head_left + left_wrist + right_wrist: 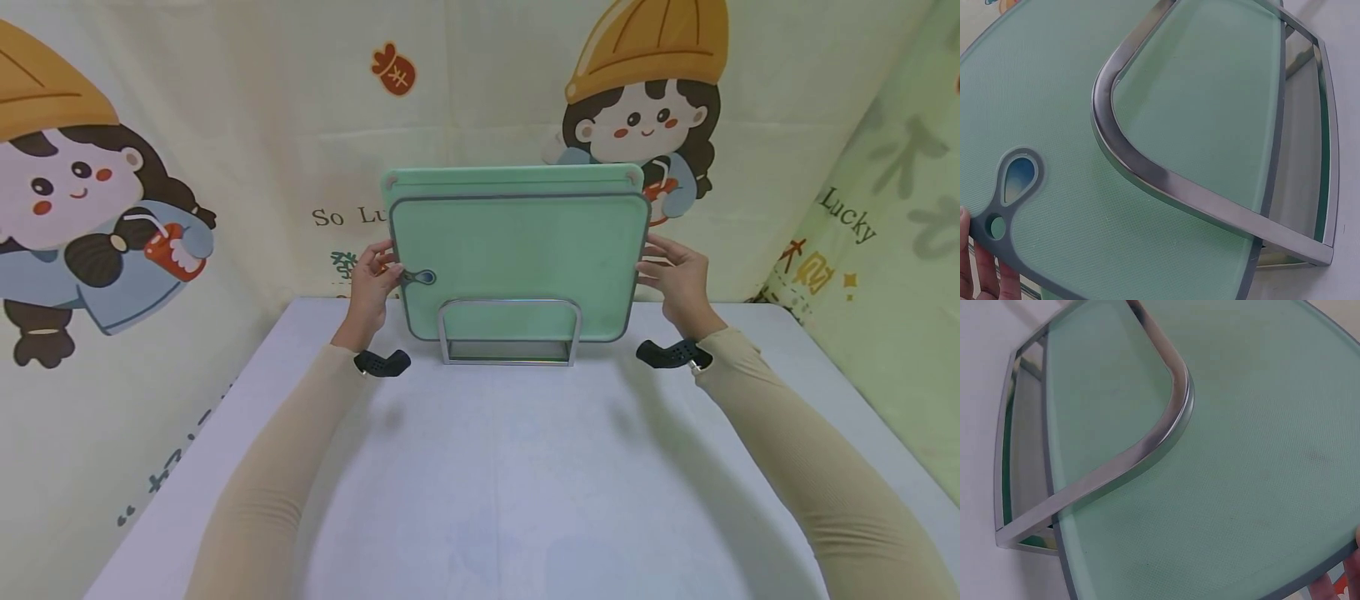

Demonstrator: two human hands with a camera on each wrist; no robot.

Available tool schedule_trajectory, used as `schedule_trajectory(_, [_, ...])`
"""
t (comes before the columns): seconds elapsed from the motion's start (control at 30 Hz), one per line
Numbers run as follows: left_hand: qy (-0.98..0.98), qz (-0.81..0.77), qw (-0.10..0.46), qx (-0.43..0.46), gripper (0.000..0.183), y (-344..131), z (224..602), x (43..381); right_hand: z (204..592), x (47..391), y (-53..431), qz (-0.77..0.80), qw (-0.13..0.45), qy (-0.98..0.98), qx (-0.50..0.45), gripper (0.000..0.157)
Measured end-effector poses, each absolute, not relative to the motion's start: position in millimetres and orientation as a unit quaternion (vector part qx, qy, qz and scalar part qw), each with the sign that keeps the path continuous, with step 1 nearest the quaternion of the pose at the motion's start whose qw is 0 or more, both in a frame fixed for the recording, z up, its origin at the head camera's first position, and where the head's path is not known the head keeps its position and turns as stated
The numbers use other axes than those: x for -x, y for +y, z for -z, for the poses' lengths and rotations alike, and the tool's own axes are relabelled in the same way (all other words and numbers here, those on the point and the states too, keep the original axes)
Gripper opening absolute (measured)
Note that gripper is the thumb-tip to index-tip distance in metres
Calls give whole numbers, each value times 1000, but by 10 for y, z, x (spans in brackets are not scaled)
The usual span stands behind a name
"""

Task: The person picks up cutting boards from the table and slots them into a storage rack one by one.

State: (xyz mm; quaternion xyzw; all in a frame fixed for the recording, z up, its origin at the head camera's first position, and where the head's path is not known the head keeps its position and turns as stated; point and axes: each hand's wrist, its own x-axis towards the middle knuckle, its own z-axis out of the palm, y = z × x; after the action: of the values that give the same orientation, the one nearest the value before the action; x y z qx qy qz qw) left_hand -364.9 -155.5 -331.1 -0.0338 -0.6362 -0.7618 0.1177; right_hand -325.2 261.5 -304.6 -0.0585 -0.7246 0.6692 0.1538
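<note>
A green cutting board (517, 250) with a grey rim stands upright, its lower part behind the front loop of a metal rack (446, 333). My left hand (368, 287) pinches its left edge beside the small hole and teardrop inset, thumb in front and fingers behind. On the opposite edge, my right hand (682, 282) holds the board between thumb and fingers. The board's bottom edge sits a little above the rack's base bars. Behind it, a second green board (517, 177) shows only its top strip; the rest is hidden.
The rack rests on a white table (495, 483) toward its back edge. A cartoon-printed cloth (247, 100) hangs behind and along the sides. Dark bands circle the left wrist (382, 363) and right wrist (667, 354).
</note>
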Motion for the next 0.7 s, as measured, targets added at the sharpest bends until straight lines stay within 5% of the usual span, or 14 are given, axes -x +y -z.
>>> schedule_trajectory(0.7, [-644, 756, 117, 23, 35, -1571, 3286, 3610, 3072, 3242, 2597, -680, 153, -715, 52, 45])
